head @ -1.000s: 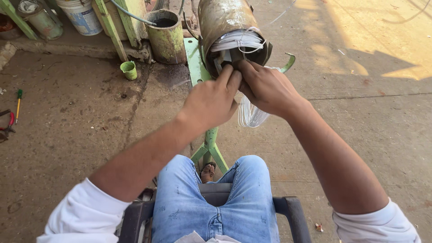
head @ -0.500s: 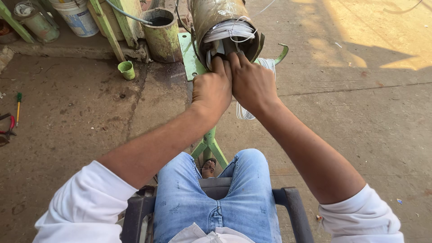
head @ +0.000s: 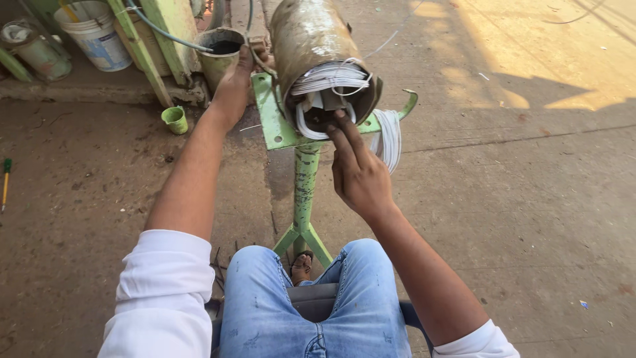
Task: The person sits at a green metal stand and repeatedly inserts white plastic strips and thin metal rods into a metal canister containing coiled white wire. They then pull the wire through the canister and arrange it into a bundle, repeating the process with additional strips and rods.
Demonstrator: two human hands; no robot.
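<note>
A rusty metal cylinder [head: 311, 46] lies on a green stand [head: 305, 192] in front of me. White wire coils [head: 328, 78] fill its open end, and a loop of white wire [head: 389, 136] hangs at the stand's right. My left hand [head: 237, 83] reaches past the cylinder's left side and rests against it near the stand's top plate. My right hand [head: 358, 169] points two fingers into the open end, touching the white wires. I sit on a chair, my jeans-clad knees below.
A small green cup [head: 175, 120] stands on the dirt floor at left. A dark-filled metal can [head: 222, 53], a white bucket [head: 96, 36] and green frame legs [head: 142, 50] line the back left. A screwdriver [head: 5, 182] lies far left.
Both hands were pressed together at the cylinder's open end. The left hand has moved out to the cylinder's left side; the right hand stays with fingers in the opening.
</note>
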